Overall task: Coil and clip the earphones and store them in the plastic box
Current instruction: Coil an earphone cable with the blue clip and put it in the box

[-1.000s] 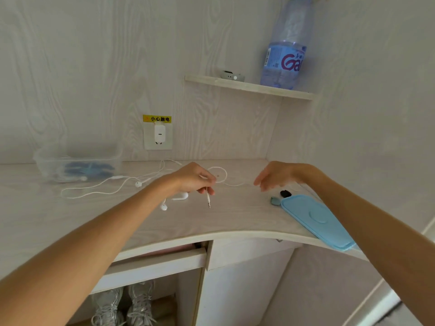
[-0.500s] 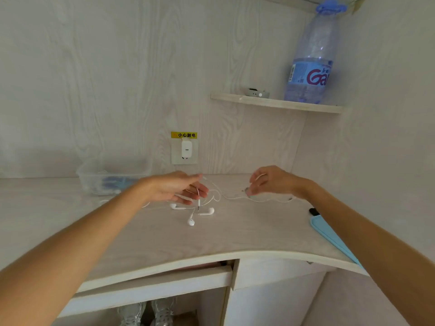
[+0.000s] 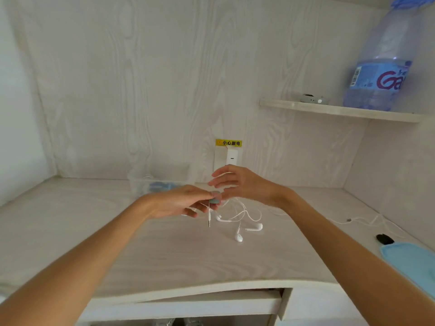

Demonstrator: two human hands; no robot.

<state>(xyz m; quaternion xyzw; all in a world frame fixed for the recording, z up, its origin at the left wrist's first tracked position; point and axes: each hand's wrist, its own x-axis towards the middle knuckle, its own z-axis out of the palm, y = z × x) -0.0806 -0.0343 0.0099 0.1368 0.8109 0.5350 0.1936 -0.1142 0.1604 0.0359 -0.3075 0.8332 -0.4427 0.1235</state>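
White wired earphones (image 3: 239, 237) lie partly on the desk, both earbuds resting on the wood and loose cable loops rising to my hands. My left hand (image 3: 179, 203) pinches the cable near its end, and the metal plug (image 3: 209, 221) hangs straight down below the fingers. My right hand (image 3: 240, 184) is right beside it and pinches a small teal clip (image 3: 215, 198) against the cable, with its other fingers spread. The clear plastic box (image 3: 160, 182) stands behind my left hand by the back wall, with something blue inside.
The box's light blue lid (image 3: 412, 260) lies at the desk's right edge, with a small black item (image 3: 384, 238) and another white cable (image 3: 353, 220) near it. A charger (image 3: 231, 156) sits in the wall socket. A water bottle (image 3: 381, 74) stands on the corner shelf.
My right hand has moved left from near the lid to my left hand, and the teal clip is now between them. The cable is gathered closer under my hands.
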